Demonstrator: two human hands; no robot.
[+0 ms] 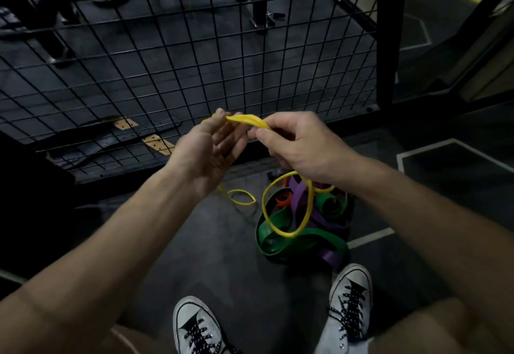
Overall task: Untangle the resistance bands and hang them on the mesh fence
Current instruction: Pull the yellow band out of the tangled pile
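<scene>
A thin yellow resistance band (246, 119) is stretched between my two hands in front of the black mesh fence (178, 56). My left hand (207, 153) pinches one end with its fingertips, palm turned up. My right hand (297, 145) grips the other part, and yellow loops hang from it down to the floor. Below lies a tangled pile of bands: a wide green band (300, 238), a purple band (303, 200) and an orange band (283, 197). A small yellow loop (241, 197) hangs below my left hand, just above the floor.
A thick black fence post (390, 34) stands at the right of the mesh. Behind the mesh are dark gym equipment and perforated straps (133, 136) on the floor. My two white sneakers (349, 306) stand on the dark rubber floor near the pile.
</scene>
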